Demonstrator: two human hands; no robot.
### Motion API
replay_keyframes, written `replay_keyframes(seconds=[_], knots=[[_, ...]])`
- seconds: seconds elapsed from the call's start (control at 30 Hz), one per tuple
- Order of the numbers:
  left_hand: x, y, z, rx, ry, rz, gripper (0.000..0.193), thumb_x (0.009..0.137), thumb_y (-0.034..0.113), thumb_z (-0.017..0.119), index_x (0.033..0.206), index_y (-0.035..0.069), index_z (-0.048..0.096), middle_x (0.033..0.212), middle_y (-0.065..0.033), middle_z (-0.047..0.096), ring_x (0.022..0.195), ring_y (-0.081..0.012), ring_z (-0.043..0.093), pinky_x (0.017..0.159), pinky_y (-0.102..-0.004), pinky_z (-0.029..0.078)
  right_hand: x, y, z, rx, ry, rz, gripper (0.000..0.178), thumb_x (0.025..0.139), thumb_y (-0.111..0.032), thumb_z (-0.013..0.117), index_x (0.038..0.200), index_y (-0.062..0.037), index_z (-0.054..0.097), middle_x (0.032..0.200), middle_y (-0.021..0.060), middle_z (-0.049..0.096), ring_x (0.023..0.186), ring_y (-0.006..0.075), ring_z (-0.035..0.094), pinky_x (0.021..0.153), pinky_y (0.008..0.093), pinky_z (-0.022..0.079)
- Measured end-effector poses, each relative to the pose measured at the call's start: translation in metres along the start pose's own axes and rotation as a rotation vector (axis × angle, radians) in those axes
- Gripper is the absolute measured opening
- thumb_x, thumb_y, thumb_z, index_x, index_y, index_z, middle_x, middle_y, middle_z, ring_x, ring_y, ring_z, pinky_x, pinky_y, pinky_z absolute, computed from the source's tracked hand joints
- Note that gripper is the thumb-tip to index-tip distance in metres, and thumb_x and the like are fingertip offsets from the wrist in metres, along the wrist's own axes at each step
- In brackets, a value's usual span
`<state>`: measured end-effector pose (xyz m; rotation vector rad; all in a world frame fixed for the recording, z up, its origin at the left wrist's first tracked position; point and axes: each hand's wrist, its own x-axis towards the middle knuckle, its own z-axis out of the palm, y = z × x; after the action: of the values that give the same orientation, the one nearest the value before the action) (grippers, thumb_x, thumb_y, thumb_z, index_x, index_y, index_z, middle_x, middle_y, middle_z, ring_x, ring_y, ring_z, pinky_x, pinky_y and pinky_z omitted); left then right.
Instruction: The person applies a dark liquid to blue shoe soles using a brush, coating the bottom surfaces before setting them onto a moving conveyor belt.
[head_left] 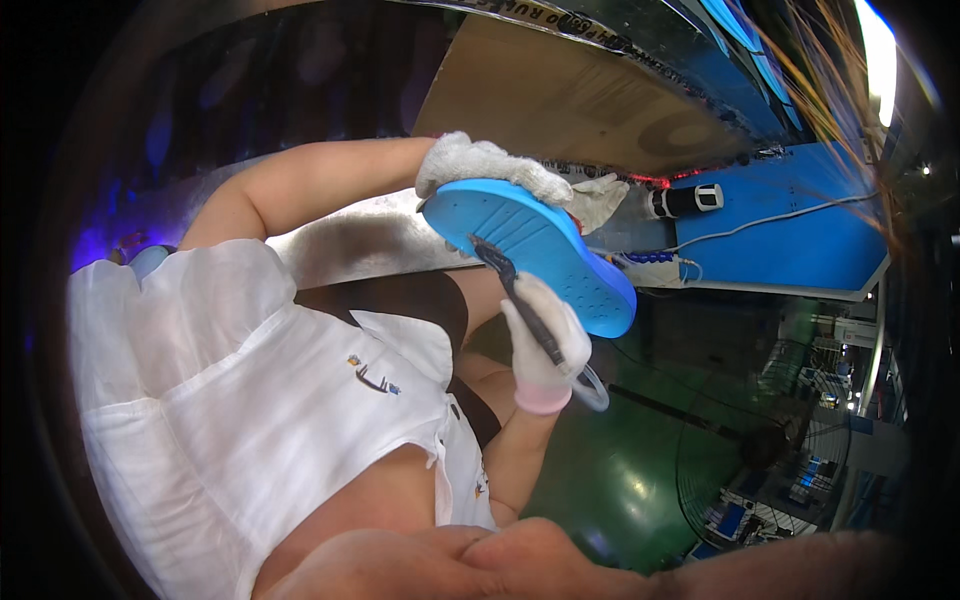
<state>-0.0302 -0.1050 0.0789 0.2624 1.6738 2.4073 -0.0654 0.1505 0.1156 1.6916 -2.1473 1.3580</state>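
A bright blue shoe sole [545, 250] is held up above the lap, its ridged and dotted face turned toward me. Along its upper edge my left hand [490, 168], in a grey knitted glove, is closed on it. My right hand [552, 330], in a white glove with a pink cuff, grips a slim black tool [528, 305]. The tool's narrow tip reaches the sole's face close to its near end; whether it touches, I cannot tell. A pale tube [594, 388] curves out beside that hand.
Behind the sole are a pale glove [600, 200], a black-and-white cylinder [688, 201] and a blue panel [780, 220] crossed by a cable. A brown board [560, 90] stands at the top. A large fan [762, 446] is over the green floor [620, 480], lower right.
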Motion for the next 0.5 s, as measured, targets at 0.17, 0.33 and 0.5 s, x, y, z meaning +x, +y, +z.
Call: replay_keyframes(seconds=[0.17, 0.33, 0.5], knots=[[-0.009, -0.002, -0.019, 0.157, 0.032, 0.101, 0.075, 0.093, 0.067, 0.052, 0.137, 0.007, 0.05, 0.117, -0.0248, 0.063, 0.099, -0.0357, 0.069, 0.079, -0.0448, 0.061, 0.0, -0.033, -0.007, -0.231, -0.252, -0.065, 0.033, 0.07, 0.005, 0.082, 0.101, -0.004, 0.075, 0.104, 0.0155, 0.075, 0.078, 0.0264, 0.071, 0.073, 0.0316, 0.055], [-0.008, 0.004, -0.036, 0.25, 0.041, 0.139, 0.077, 0.092, 0.068, 0.052, 0.139, 0.007, 0.048, 0.119, -0.0253, 0.062, 0.1, -0.0367, 0.069, 0.079, -0.0455, 0.061, 0.008, -0.013, -0.01, -0.255, -0.093, -0.172, 0.03, 0.077, -0.006, 0.078, 0.107, -0.008, 0.074, 0.111, 0.011, 0.074, 0.067, 0.0229, 0.065, 0.061, 0.0305, 0.053], [-0.012, 0.006, -0.036, 0.292, 0.056, 0.147, 0.08, 0.091, 0.069, 0.053, 0.141, 0.007, 0.046, 0.121, -0.0259, 0.06, 0.1, -0.0376, 0.068, 0.078, -0.0462, 0.061, 0.01, -0.022, -0.013, -0.16, 0.005, -0.137, 0.028, 0.076, -0.004, 0.08, 0.104, -0.0079, 0.075, 0.106, 0.012, 0.075, 0.067, 0.0223, 0.065, 0.06, 0.029, 0.053]])
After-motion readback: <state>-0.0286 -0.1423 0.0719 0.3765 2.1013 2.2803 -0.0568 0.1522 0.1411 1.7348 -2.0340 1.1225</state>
